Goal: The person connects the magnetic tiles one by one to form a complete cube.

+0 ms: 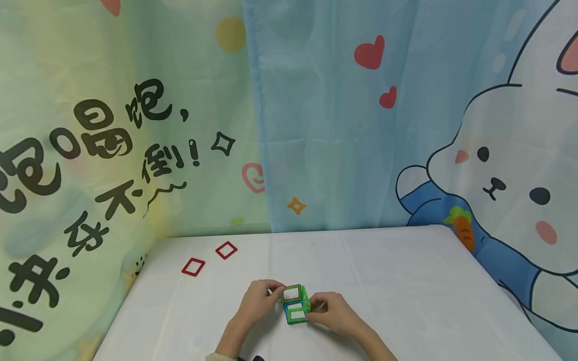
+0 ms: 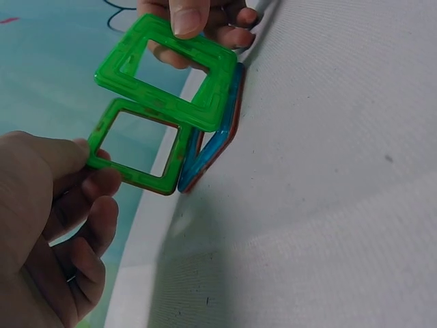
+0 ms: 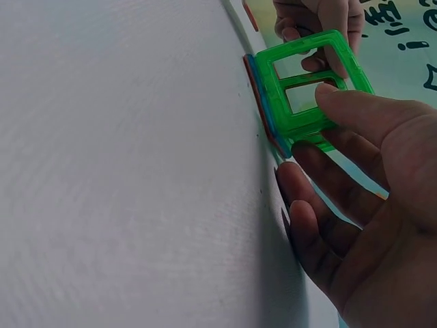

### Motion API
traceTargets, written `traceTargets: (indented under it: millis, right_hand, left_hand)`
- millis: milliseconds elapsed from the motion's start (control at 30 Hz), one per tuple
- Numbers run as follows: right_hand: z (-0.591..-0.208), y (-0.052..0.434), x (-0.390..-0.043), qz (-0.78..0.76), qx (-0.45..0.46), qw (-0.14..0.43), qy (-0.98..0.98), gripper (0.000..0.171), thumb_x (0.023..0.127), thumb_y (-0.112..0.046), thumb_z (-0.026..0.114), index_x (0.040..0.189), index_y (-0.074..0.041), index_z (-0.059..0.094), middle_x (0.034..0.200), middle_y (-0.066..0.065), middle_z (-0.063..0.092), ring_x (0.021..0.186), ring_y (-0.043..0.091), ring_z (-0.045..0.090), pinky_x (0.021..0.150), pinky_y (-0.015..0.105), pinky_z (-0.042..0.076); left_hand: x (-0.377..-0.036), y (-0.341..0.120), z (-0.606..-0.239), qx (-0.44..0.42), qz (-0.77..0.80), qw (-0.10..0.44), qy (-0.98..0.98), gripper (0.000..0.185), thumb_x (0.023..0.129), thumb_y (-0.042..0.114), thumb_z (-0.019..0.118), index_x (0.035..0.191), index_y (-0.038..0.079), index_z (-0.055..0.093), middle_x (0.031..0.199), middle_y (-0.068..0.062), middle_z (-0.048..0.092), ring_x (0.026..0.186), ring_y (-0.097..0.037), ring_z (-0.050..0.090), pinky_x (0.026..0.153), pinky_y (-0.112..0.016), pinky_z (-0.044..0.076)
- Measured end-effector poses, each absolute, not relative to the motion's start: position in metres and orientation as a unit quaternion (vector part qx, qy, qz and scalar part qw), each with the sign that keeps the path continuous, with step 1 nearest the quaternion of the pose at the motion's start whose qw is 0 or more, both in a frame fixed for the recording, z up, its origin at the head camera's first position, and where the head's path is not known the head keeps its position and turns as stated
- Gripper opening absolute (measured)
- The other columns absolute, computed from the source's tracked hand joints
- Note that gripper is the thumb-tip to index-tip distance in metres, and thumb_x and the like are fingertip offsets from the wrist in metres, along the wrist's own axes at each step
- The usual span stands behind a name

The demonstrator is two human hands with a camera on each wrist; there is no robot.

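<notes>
A small build of square magnetic frame tiles [image 1: 295,304] stands on the white table [image 1: 406,281] near its front edge. A blue tile [image 2: 213,147] lies flat, with a reddish edge showing under it. Two green tiles rise from it and meet at a corner. My left hand [image 1: 275,292] pinches the edge of one green tile [image 2: 136,147] between thumb and fingers. My right hand [image 1: 316,307] pinches the other green tile [image 2: 171,68], thumb on its rim. In the right wrist view the right hand's thumb [image 3: 341,106] presses the near green tile [image 3: 300,119], with the left hand [image 3: 321,20] behind.
Two loose red square tiles [image 1: 193,266] [image 1: 226,249] lie flat at the table's back left. A printed curtain [image 1: 316,125] hangs right behind the table and along its left side. The table's right edge slants away at the right.
</notes>
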State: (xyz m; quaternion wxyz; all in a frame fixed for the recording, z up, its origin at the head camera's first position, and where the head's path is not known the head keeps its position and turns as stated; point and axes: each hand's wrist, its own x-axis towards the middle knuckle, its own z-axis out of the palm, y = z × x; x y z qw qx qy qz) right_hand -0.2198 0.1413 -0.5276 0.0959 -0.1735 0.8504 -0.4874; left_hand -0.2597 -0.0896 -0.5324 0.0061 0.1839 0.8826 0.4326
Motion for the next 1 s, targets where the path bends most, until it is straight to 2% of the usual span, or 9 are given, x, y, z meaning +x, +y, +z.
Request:
traceTargets:
  millis: [133,233,300,400,533,700,1000]
  right_hand:
    - [-0.530,0.141,-0.220,-0.490,-0.181,0.094,0.847,0.017,0.083,-0.017,0.077,0.095,-0.007,0.070,0.088,-0.002,0.066,0.072,0.016,0.057,0.062,0.025,0.046]
    - [-0.530,0.142,-0.220,-0.489,-0.187,0.088,0.848,0.024,0.082,-0.017,0.079,0.099,-0.005,0.067,0.089,-0.001,0.065,0.072,0.016,0.058,0.062,0.025,0.047]
    - [-0.529,0.143,-0.221,-0.486,-0.190,0.079,0.850,0.035,0.080,-0.017,0.081,0.108,-0.004,0.063,0.095,0.002,0.065,0.072,0.017,0.059,0.062,0.026,0.048]
    - [-0.527,0.146,-0.226,-0.493,-0.196,0.071,0.845,0.061,0.077,-0.016,0.084,0.128,-0.002,0.053,0.111,0.014,0.063,0.079,0.021,0.061,0.065,0.027,0.049]
    - [-0.524,0.149,-0.235,-0.517,-0.229,0.088,0.820,0.086,0.075,-0.013,0.085,0.146,-0.001,0.037,0.134,0.025,0.050,0.100,0.032,0.060,0.071,0.031,0.051]
    - [-0.525,0.151,-0.244,-0.523,-0.258,0.104,0.806,0.085,0.077,-0.011,0.083,0.147,-0.001,0.036,0.139,0.023,0.047,0.114,0.037,0.055,0.078,0.035,0.051]
    - [-0.532,0.147,-0.246,-0.535,-0.249,0.116,0.799,0.073,0.077,-0.011,0.083,0.139,0.002,0.047,0.127,0.013,0.056,0.105,0.032,0.057,0.077,0.034,0.051]
  left_hand:
    - [-0.258,-0.091,-0.532,0.185,0.434,0.012,0.882,0.019,0.096,0.024,0.063,0.098,0.010,0.076,0.075,0.013,0.063,0.061,-0.005,0.049,0.053,-0.024,0.041]
    - [-0.257,-0.092,-0.532,0.187,0.437,0.018,0.880,0.020,0.096,0.025,0.063,0.099,0.011,0.076,0.076,0.012,0.064,0.062,-0.005,0.050,0.053,-0.024,0.042]
    - [-0.257,-0.092,-0.533,0.187,0.438,0.022,0.879,0.020,0.096,0.027,0.062,0.100,0.012,0.076,0.077,0.013,0.064,0.063,-0.005,0.050,0.054,-0.024,0.042]
    - [-0.258,-0.092,-0.533,0.187,0.437,0.025,0.880,0.020,0.096,0.028,0.062,0.102,0.015,0.076,0.077,0.015,0.063,0.064,-0.005,0.051,0.055,-0.024,0.043]
    - [-0.259,-0.092,-0.535,0.188,0.437,0.022,0.880,0.020,0.096,0.029,0.062,0.103,0.017,0.076,0.077,0.015,0.062,0.065,-0.005,0.051,0.056,-0.025,0.044]
    - [-0.261,-0.094,-0.537,0.188,0.427,0.020,0.884,0.023,0.095,0.032,0.064,0.110,0.017,0.074,0.081,0.014,0.063,0.065,-0.006,0.052,0.055,-0.026,0.044]
    - [-0.245,-0.096,-0.533,0.172,0.420,-0.005,0.891,0.027,0.091,0.023,0.069,0.117,0.013,0.070,0.082,0.012,0.064,0.058,-0.005,0.052,0.052,-0.024,0.044]
